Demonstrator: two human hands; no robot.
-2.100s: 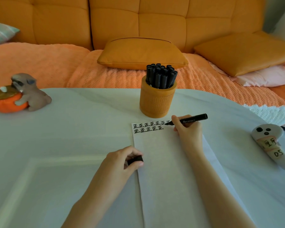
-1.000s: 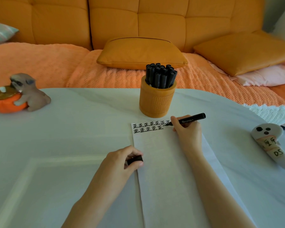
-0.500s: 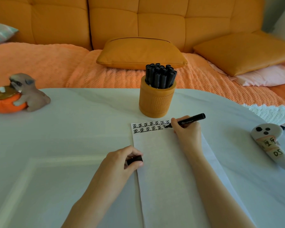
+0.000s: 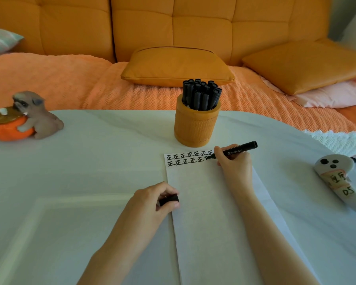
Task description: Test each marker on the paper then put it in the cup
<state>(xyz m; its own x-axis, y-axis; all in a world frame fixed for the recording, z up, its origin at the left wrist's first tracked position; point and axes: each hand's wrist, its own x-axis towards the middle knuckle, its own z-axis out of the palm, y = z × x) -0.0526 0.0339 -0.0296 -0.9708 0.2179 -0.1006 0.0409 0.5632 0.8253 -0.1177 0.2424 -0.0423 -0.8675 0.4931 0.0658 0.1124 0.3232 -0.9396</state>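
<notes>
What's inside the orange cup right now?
Black markers stand bunched in the cup, ends up. Its wall hides their lower halves and the bottom, so an exact count isn't possible.

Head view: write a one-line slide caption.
Right hand tests a marker on the paper, left hand holds the cap, filled cup behind.

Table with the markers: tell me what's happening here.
A marker is being tested on the paper. The right hand holds it uncapped, tip on the second row of marks near the top edge. The left hand pinches the cap at the paper's left edge. The cup behind the paper holds many capped markers.
</notes>
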